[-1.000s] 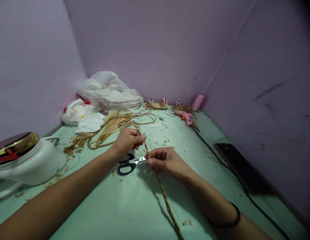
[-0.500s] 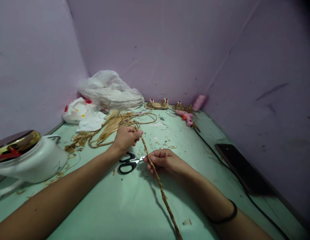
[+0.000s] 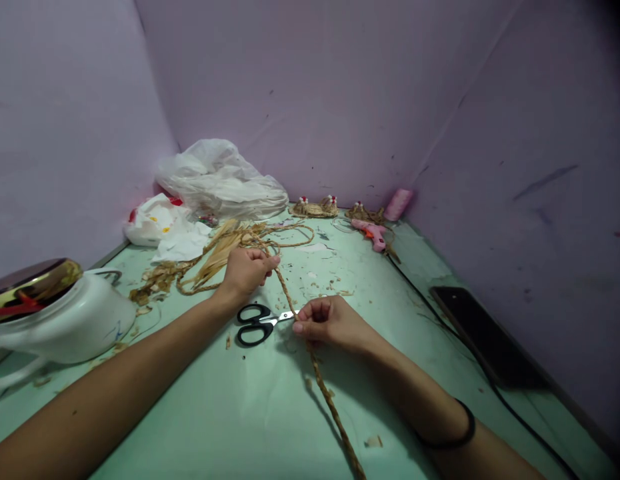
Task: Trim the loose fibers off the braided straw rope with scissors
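A thin brown braided cord (image 3: 326, 395) of plant fibre runs from the pile at the back towards the table's near edge. My left hand (image 3: 246, 272) pinches it farther up, between thumb and fingers. Lower down, my right hand (image 3: 333, 322) has thumb and fingertips closed on the same cord. Just beneath the cord lie scissors (image 3: 255, 327) with black handles, their blade tips hidden by my right hand. Behind my left hand spreads a loose heap of dry fibre strips (image 3: 220, 252) and looped cord.
On the left stands a white pot (image 3: 95, 320). A plastic bag (image 3: 220, 180) rests against the back wall. Small woven pieces (image 3: 314, 208), a pink spool (image 3: 399, 205) and a pink glue gun (image 3: 373, 235) sit at the back right. A phone (image 3: 485, 340) and black cable lie right.
My left hand has shifted slightly left with the cord. The fingers of my right hand have changed their grip, now closing over the cord from above.
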Tool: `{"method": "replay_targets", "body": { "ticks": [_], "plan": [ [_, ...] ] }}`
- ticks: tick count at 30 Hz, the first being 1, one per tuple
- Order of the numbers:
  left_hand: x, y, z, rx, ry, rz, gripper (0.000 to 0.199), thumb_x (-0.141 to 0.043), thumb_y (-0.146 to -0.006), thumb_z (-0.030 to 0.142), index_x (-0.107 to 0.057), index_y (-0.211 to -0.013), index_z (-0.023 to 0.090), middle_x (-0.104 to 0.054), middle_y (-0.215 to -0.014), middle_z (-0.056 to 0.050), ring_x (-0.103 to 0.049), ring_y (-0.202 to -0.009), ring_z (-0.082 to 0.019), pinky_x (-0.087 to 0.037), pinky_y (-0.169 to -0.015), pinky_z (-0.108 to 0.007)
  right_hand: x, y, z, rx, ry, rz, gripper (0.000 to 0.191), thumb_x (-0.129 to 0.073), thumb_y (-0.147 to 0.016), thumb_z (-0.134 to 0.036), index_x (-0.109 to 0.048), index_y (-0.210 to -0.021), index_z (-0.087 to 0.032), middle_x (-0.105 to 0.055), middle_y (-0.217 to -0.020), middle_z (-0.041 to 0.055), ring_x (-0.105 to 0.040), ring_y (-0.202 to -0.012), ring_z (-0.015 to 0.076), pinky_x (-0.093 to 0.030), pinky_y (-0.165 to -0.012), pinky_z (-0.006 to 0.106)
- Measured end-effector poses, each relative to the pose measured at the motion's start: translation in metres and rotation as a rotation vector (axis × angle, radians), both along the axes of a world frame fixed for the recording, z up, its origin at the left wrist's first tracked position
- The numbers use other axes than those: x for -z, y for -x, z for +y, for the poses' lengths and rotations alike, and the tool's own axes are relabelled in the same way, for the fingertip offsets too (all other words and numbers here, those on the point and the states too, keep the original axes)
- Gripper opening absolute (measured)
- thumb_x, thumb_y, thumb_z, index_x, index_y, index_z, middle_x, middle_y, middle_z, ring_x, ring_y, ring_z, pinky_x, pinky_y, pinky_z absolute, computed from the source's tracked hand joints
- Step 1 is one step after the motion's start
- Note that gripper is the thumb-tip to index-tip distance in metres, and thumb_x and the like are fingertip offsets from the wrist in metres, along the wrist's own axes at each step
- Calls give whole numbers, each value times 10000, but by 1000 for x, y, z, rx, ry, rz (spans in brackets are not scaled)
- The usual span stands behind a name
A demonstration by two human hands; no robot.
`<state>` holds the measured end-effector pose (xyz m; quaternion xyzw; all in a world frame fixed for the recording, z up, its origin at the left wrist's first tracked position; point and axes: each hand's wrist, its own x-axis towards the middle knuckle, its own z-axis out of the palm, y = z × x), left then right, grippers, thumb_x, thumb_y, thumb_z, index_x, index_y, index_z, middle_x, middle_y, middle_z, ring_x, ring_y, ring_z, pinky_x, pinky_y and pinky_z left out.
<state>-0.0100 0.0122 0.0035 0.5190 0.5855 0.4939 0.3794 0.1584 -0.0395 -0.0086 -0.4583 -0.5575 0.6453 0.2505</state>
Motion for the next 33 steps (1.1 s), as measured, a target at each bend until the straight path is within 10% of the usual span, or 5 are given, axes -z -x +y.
{"method": "replay_targets", "body": {
  "ticks": [13,22,26,33],
  "plan": [
    [6,-9,-1,54,91,117,263,-645,-572,287,-506,-408,135,-416,-325,47,-303,-317,-44,-220,-362,-192,-14,7,-21,-31,-369,261,165,-611,-707,-287,-654,-648,-139,-580,-560,9,-522,-522,101,-409,-515,227],
    [-3,-21,-20,591,442,-271,504,-539,-661,599,-605,-669,100,-607,-632,-66,-516,-438,-93,-294,-338,-173,-1,3,3,351,-8,526,206,-724,-593,-305,-621,-662,-141,-572,-556,-26,-502,-436,63,-463,-459,198],
    [-11,-25,-27,455,608,-364,468,-591,-627,565,-598,-757,116,-616,-702,-57,-474,-397,-66,-277,-320,-160,1,4,3,415,-10,533,246,-731,-581,-326,-623,-706,-144,-584,-565,-27,-505,-433,64,-471,-451,200],
    [-12,-30,-35,437,334,-142,288,-644,-610,377,-559,-519,117,-484,-411,12,-339,-341,-43,-180,-343,-180,3,5,0,214,105,476,249,-703,-615,-335,-594,-585,-113,-597,-561,9,-509,-409,71,-464,-436,206]
  ]
}}
